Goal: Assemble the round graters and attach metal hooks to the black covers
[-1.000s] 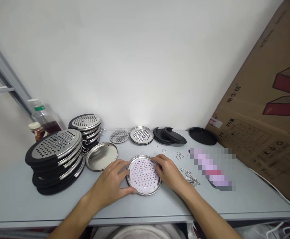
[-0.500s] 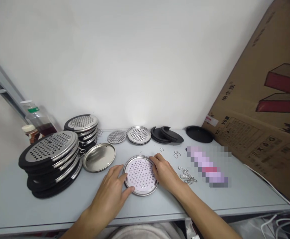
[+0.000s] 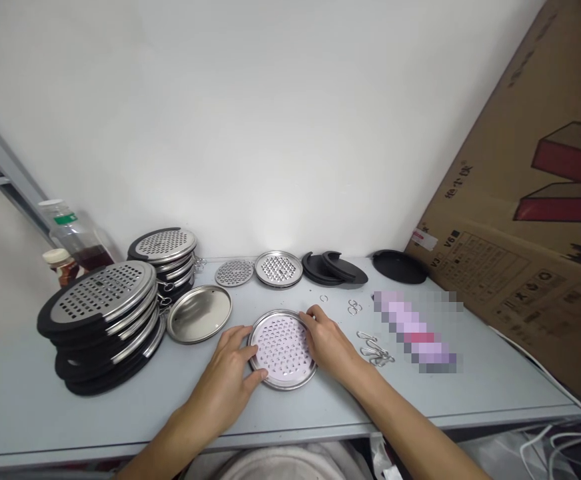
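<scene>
A round metal tray with a perforated grater disc lies flat on the table in front of me, its surface tinted lilac. My left hand holds the left rim, thumb at the lower edge and fingers above it. Across from it, my right hand grips the upper right rim, with its fingers curled over the edge. A shallow metal lid rests just left of and behind the grater. Several metal clips lie to the right of my right hand, with small rings behind them.
Stacks of black-rimmed graters stand at left, near bottles. Along the wall are a loose grater disc, another tray with a disc and black covers. A large cardboard box leans at right beside a blurred purple item.
Both hands stay on the grater's rim with hardly any movement. The whole view has shifted very slightly.
</scene>
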A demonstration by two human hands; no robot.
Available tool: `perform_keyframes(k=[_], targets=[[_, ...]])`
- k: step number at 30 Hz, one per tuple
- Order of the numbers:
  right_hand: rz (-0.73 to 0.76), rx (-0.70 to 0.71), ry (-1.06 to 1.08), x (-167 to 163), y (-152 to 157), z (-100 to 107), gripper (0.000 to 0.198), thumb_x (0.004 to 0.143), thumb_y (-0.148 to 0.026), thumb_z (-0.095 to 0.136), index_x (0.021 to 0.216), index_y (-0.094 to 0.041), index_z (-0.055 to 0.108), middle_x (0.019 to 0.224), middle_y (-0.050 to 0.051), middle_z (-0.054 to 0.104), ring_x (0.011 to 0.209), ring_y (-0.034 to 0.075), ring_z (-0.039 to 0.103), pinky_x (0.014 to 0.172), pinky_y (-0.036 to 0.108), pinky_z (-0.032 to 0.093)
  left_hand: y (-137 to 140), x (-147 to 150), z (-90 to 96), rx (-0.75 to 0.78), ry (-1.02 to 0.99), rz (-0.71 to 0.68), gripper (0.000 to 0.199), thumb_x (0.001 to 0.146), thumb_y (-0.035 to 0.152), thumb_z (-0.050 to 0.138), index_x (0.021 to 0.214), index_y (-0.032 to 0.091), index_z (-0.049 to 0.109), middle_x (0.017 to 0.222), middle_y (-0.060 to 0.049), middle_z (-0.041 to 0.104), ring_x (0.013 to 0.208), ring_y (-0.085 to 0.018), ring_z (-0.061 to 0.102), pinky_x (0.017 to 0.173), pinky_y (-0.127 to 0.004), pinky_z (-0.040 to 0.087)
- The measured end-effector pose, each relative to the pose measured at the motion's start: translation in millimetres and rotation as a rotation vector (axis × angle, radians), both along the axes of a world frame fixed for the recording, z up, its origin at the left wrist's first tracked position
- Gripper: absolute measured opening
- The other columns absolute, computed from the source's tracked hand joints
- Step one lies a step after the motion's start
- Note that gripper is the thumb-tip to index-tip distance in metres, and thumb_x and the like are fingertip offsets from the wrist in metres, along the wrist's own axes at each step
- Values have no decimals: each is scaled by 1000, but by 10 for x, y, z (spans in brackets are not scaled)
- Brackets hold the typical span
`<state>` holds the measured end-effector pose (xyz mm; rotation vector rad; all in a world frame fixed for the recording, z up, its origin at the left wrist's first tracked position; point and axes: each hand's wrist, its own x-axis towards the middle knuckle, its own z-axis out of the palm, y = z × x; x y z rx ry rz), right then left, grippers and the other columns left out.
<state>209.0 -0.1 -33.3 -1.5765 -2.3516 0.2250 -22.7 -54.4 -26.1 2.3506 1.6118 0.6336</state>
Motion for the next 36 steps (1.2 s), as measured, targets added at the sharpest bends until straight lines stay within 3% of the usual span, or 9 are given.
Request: perform_keyframes(k=[8, 11, 15, 18, 21, 24, 28, 31, 36], targets=[[-17, -10, 80, 8, 8, 13, 33, 90, -9, 44, 115, -18, 62, 108, 12, 59, 82, 21, 63, 72, 29, 45, 109, -59, 179, -19, 54, 10, 33, 86, 45, 63, 106, 22, 73, 136, -13, 57, 133, -34, 45, 106, -53, 43], [-25, -13, 115, 26, 11, 31, 34, 91, -11, 44, 119, -18, 61, 108, 12, 60, 86, 21, 64, 75, 29, 46, 449, -17, 299, 31, 38, 26, 43, 89, 47, 59, 121, 20, 65, 139, -15, 53, 134, -33, 44, 108, -51, 39], [-36, -8, 117, 64, 19, 33, 39, 90, -12, 46, 127, -18, 58, 110, 12, 62, 89, 22, 65, 78, 30, 47, 1124, 111, 367, 49, 77, 53, 53, 83, 43, 67, 130, 19, 59, 139, -17, 51, 137, -36, 37, 108, -48, 35], [-47, -15, 135, 79, 14, 41, 38, 93, -16, 43, 128, -18, 58, 110, 12, 63, 92, 23, 66, 83, 32, 48, 1535, 173, 334, 62, 67, 63, 48, 78, 39, 73, 121, 20, 65, 126, -13, 60, 129, -34, 45, 105, -42, 37], [-25, -37, 181, 90, -23, 109, 37, 95, -28, 48, 130, -19, 58, 114, 13, 63, 102, 26, 63, 90, 36, 47, 1743, 177, 273, 64, 39, 59, 30, 77, 39, 74, 99, 19, 71, 106, -9, 68, 111, -29, 58, 98, -37, 42], [99, -97, 241, 128, -110, 219, 68, 85, -49, 65, 144, -23, 43, 133, 15, 55, 124, 32, 50, 104, 44, 40, 1809, 153, 221, 72, 3, 39, 22, 78, 39, 72, 83, 18, 70, 95, -7, 71, 97, -26, 63, 92, -33, 44], [219, -263, 261, 206, -292, 268, 115, 65, -65, 75, 155, -31, 13, 161, 14, 19, 147, 39, 14, 116, 56, 21, 1830, 113, 187, 72, -32, 7, 20, 74, 38, 74, 80, 19, 70, 94, -6, 71, 96, -26, 63, 91, -33, 44], [239, -283, 219, 229, -415, 191, 122, 62, -62, 79, 156, -29, 9, 163, 15, 7, 149, 40, 1, 117, 62, 9, 1842, 92, 173, 66, -52, -4, 19, 71, 36, 75, 79, 20, 72, 92, -5, 72, 93, -25, 64, 88, -33, 45], [209, -236, 165, 201, -485, 120, 118, 64, -68, 74, 156, -23, 15, 162, 19, 3, 148, 40, -2, 117, 63, 3, 1860, 79, 191, 61, -92, 6, 17, 71, 36, 73, 77, 20, 72, 90, -4, 73, 89, -24, 65, 84, -31, 45]])
